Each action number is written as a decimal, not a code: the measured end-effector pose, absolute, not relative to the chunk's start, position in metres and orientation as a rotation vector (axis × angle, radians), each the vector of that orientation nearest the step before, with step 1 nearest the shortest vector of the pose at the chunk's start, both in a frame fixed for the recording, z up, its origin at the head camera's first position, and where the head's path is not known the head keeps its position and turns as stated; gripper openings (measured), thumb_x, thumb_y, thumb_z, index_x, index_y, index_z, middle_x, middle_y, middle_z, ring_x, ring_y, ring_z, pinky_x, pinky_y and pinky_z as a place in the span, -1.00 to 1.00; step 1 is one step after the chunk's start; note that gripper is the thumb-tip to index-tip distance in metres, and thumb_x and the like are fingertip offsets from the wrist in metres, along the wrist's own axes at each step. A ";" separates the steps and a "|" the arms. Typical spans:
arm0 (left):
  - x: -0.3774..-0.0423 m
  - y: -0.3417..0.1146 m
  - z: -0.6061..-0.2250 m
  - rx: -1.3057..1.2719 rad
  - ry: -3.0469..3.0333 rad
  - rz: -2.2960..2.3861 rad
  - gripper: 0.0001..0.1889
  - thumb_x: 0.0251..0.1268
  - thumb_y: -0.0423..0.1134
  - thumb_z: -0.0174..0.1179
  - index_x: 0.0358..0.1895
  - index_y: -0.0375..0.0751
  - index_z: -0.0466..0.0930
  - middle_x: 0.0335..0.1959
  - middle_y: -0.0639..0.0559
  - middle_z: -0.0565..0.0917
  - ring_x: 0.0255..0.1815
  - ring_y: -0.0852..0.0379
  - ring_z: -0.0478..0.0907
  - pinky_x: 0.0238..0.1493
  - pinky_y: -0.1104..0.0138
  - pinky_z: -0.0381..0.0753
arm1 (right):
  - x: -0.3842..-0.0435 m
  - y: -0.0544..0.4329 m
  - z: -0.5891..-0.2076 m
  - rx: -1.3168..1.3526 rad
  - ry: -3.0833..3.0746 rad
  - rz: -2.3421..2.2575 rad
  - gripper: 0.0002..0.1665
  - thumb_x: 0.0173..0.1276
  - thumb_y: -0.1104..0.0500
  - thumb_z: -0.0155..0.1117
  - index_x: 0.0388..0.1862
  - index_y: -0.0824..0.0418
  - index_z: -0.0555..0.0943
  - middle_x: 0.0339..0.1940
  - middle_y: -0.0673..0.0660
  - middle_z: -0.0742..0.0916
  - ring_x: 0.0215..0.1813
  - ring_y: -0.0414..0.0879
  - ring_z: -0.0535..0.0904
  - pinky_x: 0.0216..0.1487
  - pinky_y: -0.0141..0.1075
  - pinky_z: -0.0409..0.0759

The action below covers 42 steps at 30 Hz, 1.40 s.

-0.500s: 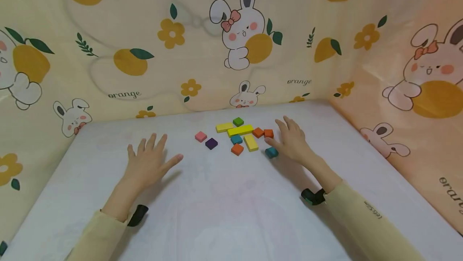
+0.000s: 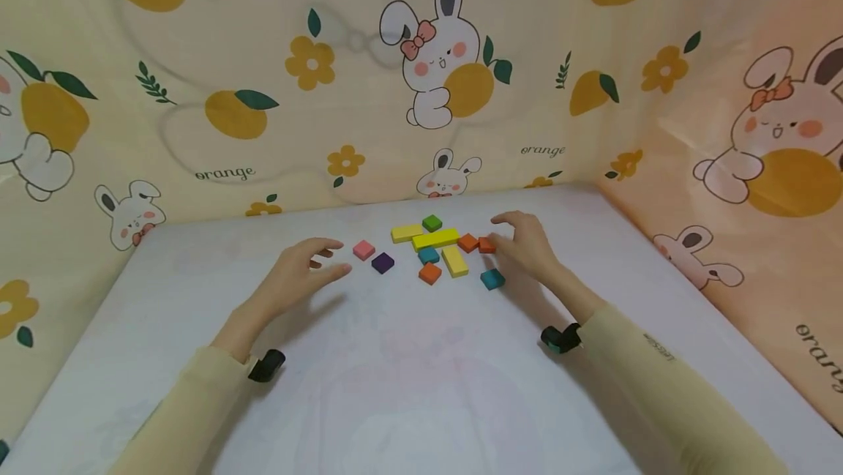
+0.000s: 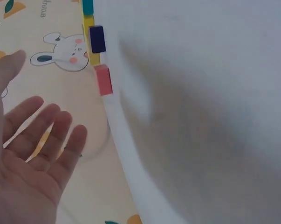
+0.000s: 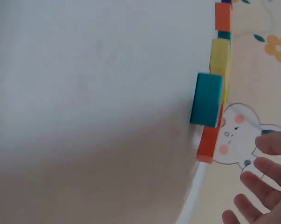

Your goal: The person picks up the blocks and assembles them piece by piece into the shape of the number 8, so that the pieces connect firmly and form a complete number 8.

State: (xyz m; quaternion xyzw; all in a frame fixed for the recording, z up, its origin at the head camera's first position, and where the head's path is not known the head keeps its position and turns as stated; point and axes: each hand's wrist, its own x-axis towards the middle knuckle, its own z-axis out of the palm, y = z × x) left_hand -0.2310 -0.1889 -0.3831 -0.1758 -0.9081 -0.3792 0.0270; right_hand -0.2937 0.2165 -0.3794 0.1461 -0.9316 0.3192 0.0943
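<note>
My left hand [image 2: 296,277] hovers left of a pink block [image 2: 364,249] and a dark purple block [image 2: 383,263], thumb and fingers apart with nothing between them. The pink block [image 3: 103,80] also shows in the left wrist view, beyond the loosely bent fingers. On the other side, my right hand [image 2: 532,247] is above the table, its thumb overlapping an orange block [image 2: 486,245] in the head view. A teal block [image 2: 492,279] lies just below that hand. In the right wrist view the fingers hold nothing, apart from the teal block [image 4: 207,99].
Between the hands lie a long yellow block [image 2: 436,239], two paler yellow blocks [image 2: 454,261], a green block [image 2: 432,223], a blue block [image 2: 429,255] and two more orange blocks [image 2: 430,274]. Rabbit-print cloth [image 2: 356,102] rises behind the white table [image 2: 408,358].
The left hand has moved right toward the pink block and its spread fingers have bent. The right hand has shifted slightly left, its fingers more bent. The blocks stay where they were.
</note>
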 end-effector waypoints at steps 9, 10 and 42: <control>-0.243 -0.171 -0.388 -0.597 -2.760 -1.312 -0.45 0.12 -0.03 0.46 0.14 -0.23 0.60 0.05 -0.07 0.65 -0.01 -0.05 0.57 -0.05 0.11 0.60 | -0.309 0.214 -0.379 0.343 -2.800 1.117 -0.58 0.35 0.10 0.36 0.13 0.24 0.64 0.12 0.21 0.66 0.23 0.19 0.42 0.18 0.10 0.39; -0.244 -0.169 -0.388 -0.573 -2.768 -1.319 -0.45 0.12 -0.01 0.46 0.13 -0.21 0.60 0.04 -0.05 0.66 -0.03 -0.02 0.58 -0.08 0.13 0.60 | -0.311 0.213 -0.379 0.341 -2.807 1.140 -0.58 0.34 0.09 0.37 0.13 0.23 0.64 0.12 0.19 0.67 0.22 0.18 0.42 0.16 0.09 0.41; -0.269 -0.133 -0.404 -0.279 -2.752 -1.614 -0.61 0.16 -0.12 0.45 0.04 -0.11 0.63 0.01 -0.04 0.65 -0.06 -0.01 0.57 -0.16 0.25 0.65 | -0.360 0.194 -0.388 0.393 -2.912 1.619 -0.60 0.21 0.12 0.51 0.04 0.11 0.71 0.07 0.10 0.69 0.05 0.08 0.48 0.06 -0.12 0.50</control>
